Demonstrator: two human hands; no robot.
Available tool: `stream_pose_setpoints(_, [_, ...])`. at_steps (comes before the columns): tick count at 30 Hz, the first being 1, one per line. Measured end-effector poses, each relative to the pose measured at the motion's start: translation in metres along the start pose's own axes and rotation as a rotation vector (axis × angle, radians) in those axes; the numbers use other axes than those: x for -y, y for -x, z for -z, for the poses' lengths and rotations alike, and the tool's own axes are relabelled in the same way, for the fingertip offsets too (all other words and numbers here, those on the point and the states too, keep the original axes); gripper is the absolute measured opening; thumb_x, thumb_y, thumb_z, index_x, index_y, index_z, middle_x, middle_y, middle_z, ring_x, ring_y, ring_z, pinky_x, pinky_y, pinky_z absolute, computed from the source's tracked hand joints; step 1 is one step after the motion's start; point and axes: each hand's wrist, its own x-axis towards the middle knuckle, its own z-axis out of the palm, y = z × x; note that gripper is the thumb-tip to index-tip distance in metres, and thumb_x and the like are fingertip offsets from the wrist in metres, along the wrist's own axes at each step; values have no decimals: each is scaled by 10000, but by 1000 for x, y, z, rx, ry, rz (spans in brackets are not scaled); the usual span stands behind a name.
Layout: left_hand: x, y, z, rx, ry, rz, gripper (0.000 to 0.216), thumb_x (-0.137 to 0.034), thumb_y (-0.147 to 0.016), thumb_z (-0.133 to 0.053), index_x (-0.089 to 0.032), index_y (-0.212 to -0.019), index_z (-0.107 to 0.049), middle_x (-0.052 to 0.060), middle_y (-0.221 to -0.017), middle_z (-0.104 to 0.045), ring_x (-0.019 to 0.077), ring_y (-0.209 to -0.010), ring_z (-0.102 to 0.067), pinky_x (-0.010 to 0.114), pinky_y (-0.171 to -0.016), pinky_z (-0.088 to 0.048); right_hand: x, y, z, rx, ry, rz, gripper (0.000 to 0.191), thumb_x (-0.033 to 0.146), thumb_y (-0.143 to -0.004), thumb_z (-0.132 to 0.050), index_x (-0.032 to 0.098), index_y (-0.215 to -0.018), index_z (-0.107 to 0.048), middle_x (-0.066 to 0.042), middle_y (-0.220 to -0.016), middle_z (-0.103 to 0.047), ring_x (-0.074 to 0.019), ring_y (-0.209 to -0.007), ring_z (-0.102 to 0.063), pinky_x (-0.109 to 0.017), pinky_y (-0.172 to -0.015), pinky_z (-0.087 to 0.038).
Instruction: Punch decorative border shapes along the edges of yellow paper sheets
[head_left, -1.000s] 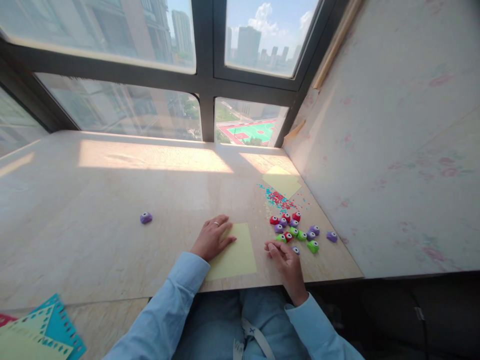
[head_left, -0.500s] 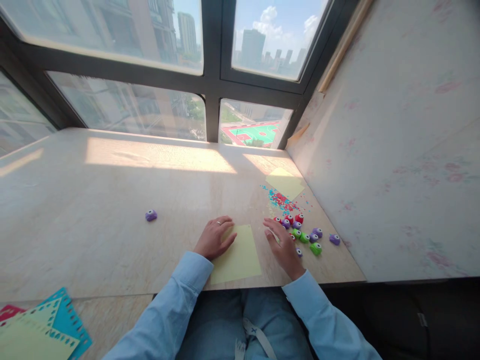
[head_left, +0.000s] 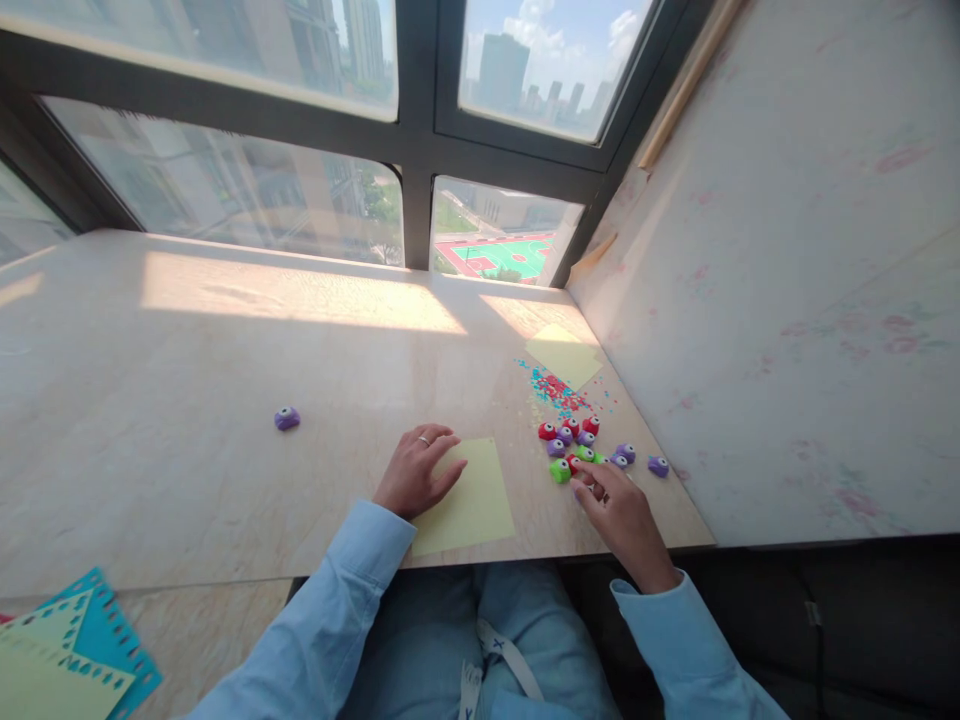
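My left hand [head_left: 420, 470] rests at the left edge of a pale yellow sheet of paper [head_left: 472, 505], fingers loosely spread and thumb lying over the sheet. To the right, my right hand [head_left: 619, 510] is over the near side of a group of small paper punches with eye-like tops. Its fingers curl toward the thumb, and what lies between them is mostly hidden. Just left of its fingertips are a green punch [head_left: 559, 471] and a red punch [head_left: 573, 464]. Several purple ones, including a purple punch [head_left: 555, 448], lie close by.
A single purple punch [head_left: 286, 418] stands far left. Red and blue paper bits [head_left: 559, 393] lie beyond the group, beside another yellow sheet [head_left: 564, 355]. Sheets with punched edges [head_left: 112, 625] are at lower left. A wall [head_left: 810, 300] bounds the right, windows the back.
My right hand has moved right and slightly toward me, uncovering punches on the group's left side and covering others. My left hand stays at the paper. The camera view has shifted slightly.
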Motion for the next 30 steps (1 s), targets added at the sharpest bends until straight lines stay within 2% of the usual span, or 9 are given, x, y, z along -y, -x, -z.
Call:
stream_pose_setpoints(4, [-6, 4, 1, 155, -26, -81, 289, -398, -905, -582, -186, -1083, -663, 120, -1146, -675, 285, -1117, -586, 464, -930, -458, 2, -7, -5, 78, 173, -19, 258, 308, -887, -599, 167, -1078, -699, -70, -869, -672, -220, -764, -640, -354, -739, -503])
stream_pose_setpoints(10, [-8, 7, 3, 219, -41, -84, 305, -408, -900, -579, -197, -1096, -678, 127, -1199, -656, 292, -1141, -570, 479, -957, -422, 20, -22, -14, 128, 335, -43, 138, 250, -862, -666, 179, -966, -721, -59, -838, -658, -235, -773, -640, -345, -709, -492])
stream_pose_setpoints(15, [-6, 5, 6, 265, 2, -101, 298, -408, -887, -590, -225, -1105, -677, 113, -1238, -644, 288, -1171, -555, 481, -972, -399, 32, -29, -19, 168, 253, 109, 68, 181, -857, -665, 199, -897, -716, -61, -887, -647, -229, -838, -635, -341, -742, -507])
stream_pose_setpoints(21, [-5, 4, 5, 273, 36, -83, 311, -438, -906, -571, -216, -1100, -668, 104, -1218, -655, 276, -1169, -555, 461, -975, -400, 41, -36, -34, 211, 61, 320, 177, 86, -861, -616, 198, -970, -698, -80, -1001, -682, -224, -942, -633, -365, -850, -519])
stream_pose_setpoints(26, [-12, -16, 3, 291, -32, 15, 310, -449, -935, -538, -204, -1070, -672, 106, -1070, -685, 263, -1038, -600, 422, -880, -446, 41, -40, -49, 199, -12, 330, 247, 67, -887, -538, 198, -1038, -684, -90, -1037, -690, -228, -988, -633, -375, -876, -528])
stream_pose_setpoints(30, [-23, -31, -4, 327, -167, 59, 425, -561, -841, -635, -177, -1020, -674, 130, -990, -664, 300, -973, -586, 422, -802, -450, 44, -40, -55, 174, -49, 280, 232, 139, -922, -512, 198, -1071, -680, -97, -1046, -682, -240, -1003, -624, -403, -891, -533])
